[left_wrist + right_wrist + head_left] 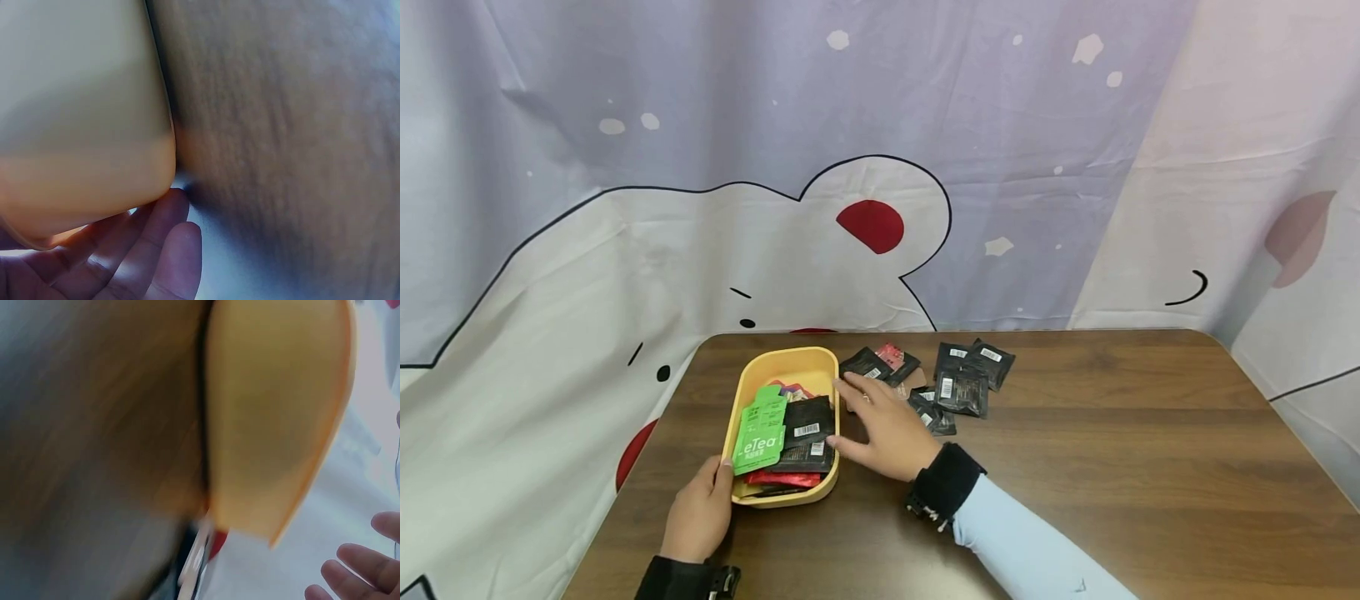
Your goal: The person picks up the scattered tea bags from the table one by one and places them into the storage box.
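A printed curtain (pixel 1015 150) hangs behind the wooden counter (pixel 1112 467). Near the counter's left side stands a yellow box (pixel 792 363), well filled towards its near end. The left hand (pixel 698 510) has its grip clamped on the box's left side, thumb at the rim; whether any fingertips reach under the base, I cannot tell. The right hand (pixel 887 425) is at the opposite rim, fingers spread apart and holding nothing; whether they touch the rim is unclear.

Inside the box, a green carton (pixel 760 437) lies beside dark packets (pixel 808 425), with a red packet (pixel 786 479) nearer the front. More black packets (pixel 962 393) lie overlapping on the counter, just beyond the right hand.

Lifting from the left side alone would probably tip the box and slide its loose contents rightward. A careless sweep of the right hand could scatter the overlapping packets, and a hurried pinch might catch two at once.
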Tool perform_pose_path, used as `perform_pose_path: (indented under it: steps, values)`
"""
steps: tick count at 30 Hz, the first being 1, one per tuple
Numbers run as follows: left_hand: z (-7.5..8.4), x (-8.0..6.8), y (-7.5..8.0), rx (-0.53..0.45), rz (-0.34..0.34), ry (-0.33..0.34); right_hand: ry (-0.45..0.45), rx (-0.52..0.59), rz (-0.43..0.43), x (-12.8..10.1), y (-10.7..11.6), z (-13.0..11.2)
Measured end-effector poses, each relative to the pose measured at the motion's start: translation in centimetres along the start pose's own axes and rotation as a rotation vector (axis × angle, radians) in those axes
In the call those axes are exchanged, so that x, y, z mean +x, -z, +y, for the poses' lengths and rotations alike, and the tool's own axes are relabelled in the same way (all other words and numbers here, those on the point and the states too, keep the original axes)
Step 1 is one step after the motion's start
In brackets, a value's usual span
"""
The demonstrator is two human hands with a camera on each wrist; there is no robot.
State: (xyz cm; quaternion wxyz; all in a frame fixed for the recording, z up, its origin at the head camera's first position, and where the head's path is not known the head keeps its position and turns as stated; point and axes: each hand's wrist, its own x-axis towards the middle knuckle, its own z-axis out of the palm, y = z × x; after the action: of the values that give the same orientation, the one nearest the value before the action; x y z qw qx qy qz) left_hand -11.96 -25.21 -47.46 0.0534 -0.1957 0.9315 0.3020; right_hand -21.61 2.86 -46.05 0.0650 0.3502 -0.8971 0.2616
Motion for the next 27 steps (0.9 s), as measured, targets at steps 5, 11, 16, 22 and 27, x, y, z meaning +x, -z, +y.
perform_pose_path:
  steps: [5,11,16,22,27]
  values:
    - [0.0,0.1,-0.2,-0.003,-0.01,0.011,-0.061,-0.061,0.037,-1.5,1.1,4.2]
    - [0.1,0.1,-0.1,-0.005,-0.012,0.028,-0.163,-0.09,0.041,-3.3,2.6,8.9]
    - [0.1,0.0,0.0,-0.003,-0.016,0.036,-0.241,-0.094,-0.01,-4.4,3.8,11.1]
    - [0.2,0.0,0.0,-0.002,-0.013,0.035,-0.278,-0.103,-0.026,-4.9,4.4,12.0]
    - [0.2,0.1,0.0,-0.005,-0.012,0.037,-0.318,-0.122,-0.094,-5.1,4.5,12.2]
